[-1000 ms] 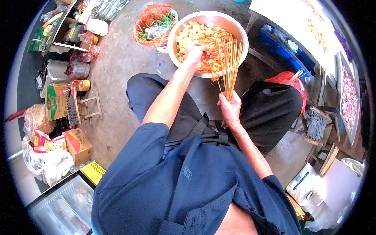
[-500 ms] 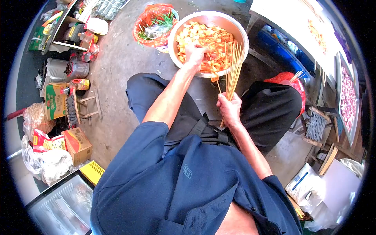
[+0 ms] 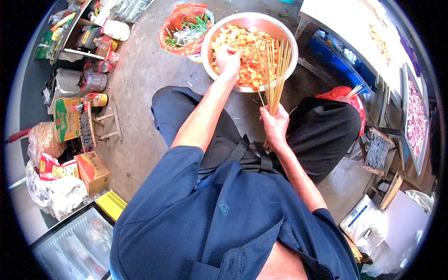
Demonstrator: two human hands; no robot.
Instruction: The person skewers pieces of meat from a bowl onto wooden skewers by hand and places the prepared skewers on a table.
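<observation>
My right hand [image 3: 275, 124] is wrapped round a bundle of thin wooden skewers [image 3: 276, 74], whose upper ends fan out over the steel basin [image 3: 293, 51]. One skewer stands a little apart on the bundle's left side, near a chunk of meat at the basin's front rim. Orange, seasoned meat chunks [image 3: 242, 38] fill much of the basin. Over the left part of the meat is my left hand [image 3: 227, 61], its fingers drawn together and bent down. Whatever lies between those fingertips is hidden.
Beside the basin stands a red-lined bucket [image 3: 186, 35] with green stalks and plastic. A white table [image 3: 336, 18] and a tray of reddish-purple pieces [image 3: 415, 114] are at right. Cartons [image 3: 92, 172], jars and a small stool [image 3: 109, 123] line the left.
My left hand has moved slightly left and up, away from the skewers, into the meat. The skewer bundle has tilted a little left, and the single skewer lies closer to it.
</observation>
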